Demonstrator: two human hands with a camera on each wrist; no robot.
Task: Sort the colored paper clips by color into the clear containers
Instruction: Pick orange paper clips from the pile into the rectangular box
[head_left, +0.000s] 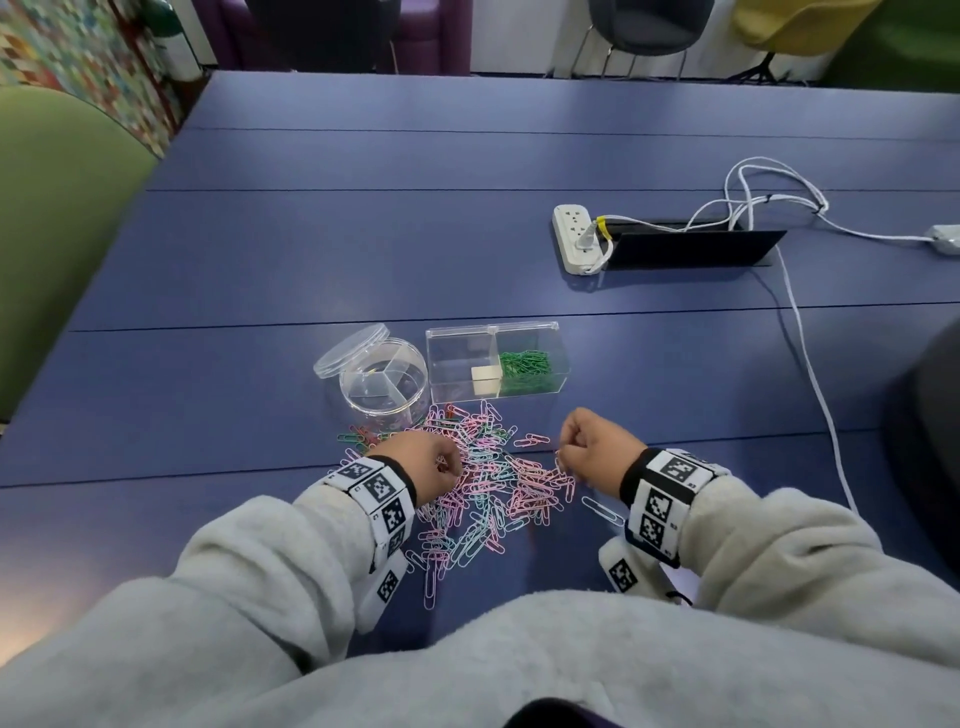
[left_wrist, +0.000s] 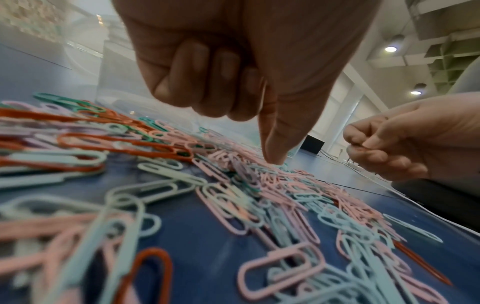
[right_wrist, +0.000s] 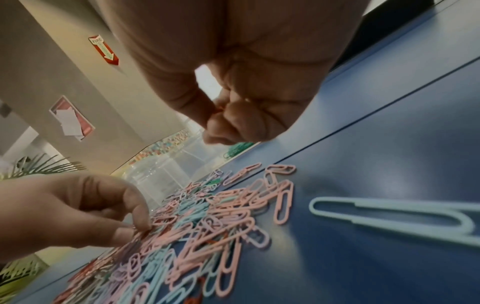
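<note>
A loose pile of paper clips (head_left: 485, 483), pink, light blue, lilac, green and orange, lies on the blue table (head_left: 363, 249). My left hand (head_left: 452, 470) is down in the pile's left side. Its thumb and forefinger pinch a clip there (right_wrist: 141, 228), and its other fingers are curled (left_wrist: 207, 82). My right hand (head_left: 569, 452) hovers over the pile's right edge as a fist. A bit of orange-red clip shows between its fingers (right_wrist: 218, 109). Behind the pile stand a round divided container (head_left: 384, 387) and a rectangular container (head_left: 457, 358) with green clips (head_left: 524, 369) in its right half.
The round lid (head_left: 350, 351) leans on its container. A cream block (head_left: 485, 378) sits in the box's left half. One light blue clip (head_left: 602, 512) lies apart near my right wrist. A power strip (head_left: 576, 239), cable hatch (head_left: 691, 249) and white cable (head_left: 802, 338) lie right.
</note>
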